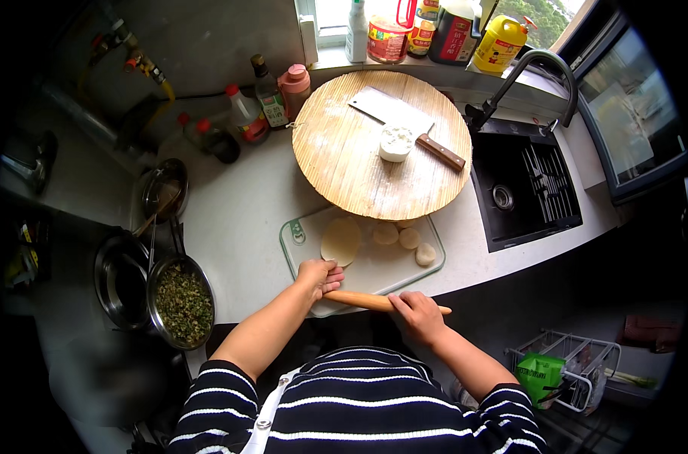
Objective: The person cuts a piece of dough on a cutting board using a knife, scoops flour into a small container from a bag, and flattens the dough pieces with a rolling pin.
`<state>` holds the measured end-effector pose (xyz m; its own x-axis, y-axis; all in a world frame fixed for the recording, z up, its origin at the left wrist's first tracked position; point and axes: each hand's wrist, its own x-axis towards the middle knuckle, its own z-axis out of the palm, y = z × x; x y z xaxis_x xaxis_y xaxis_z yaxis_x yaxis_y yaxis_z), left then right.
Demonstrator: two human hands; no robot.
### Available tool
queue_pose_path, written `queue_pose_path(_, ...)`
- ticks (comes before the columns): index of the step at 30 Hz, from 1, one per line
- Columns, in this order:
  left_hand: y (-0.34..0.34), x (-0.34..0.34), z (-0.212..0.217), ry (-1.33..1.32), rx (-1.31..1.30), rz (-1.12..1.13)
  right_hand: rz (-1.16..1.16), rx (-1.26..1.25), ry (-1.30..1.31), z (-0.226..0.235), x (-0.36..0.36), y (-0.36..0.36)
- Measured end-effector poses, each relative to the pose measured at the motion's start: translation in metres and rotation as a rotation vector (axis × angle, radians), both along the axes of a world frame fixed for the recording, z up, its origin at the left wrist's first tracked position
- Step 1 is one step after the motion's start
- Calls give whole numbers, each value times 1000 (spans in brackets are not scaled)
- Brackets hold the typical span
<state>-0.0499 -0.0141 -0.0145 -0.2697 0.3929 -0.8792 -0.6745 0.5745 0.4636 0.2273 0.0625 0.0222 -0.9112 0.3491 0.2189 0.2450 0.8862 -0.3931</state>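
Observation:
A flat oval sheet of rolled dough [340, 240] lies on a pale cutting board [393, 276] with a green rim. My left hand [321, 278] is at its near edge, thumb and curled fingers closed on that edge. In my right hand [420, 314] is a wooden rolling pin [363, 300], gripped near its right end. The pin's left end reaches in just below my left hand. To the right of the sheet sit several small dough pieces, among them a round one [410, 238] and another [426, 254] nearest the board's right edge.
Behind the board is a round wooden board [336, 151] bearing a cleaver [389, 108] and a white flour-topped tub [395, 144]. A black sink [499, 219] is at right. Chopped green filling [183, 303] fills a pan at left, near an empty metal bowl [121, 276]. Bottles [268, 94] stand behind.

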Motion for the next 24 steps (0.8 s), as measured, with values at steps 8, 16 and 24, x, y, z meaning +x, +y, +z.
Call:
queue_pose_path(8,-52,-17,19,1056,94,-866,77,-38,-6,-9,-11,7)
queue_pose_path(16,-23,-19,3,1479,-10,-1030,-122,97,-210,-36,-87,19)
queue_pose_path(24,-90,16,-3,1383,-33,-1270,58,-20,-396,-27,-36,-15)
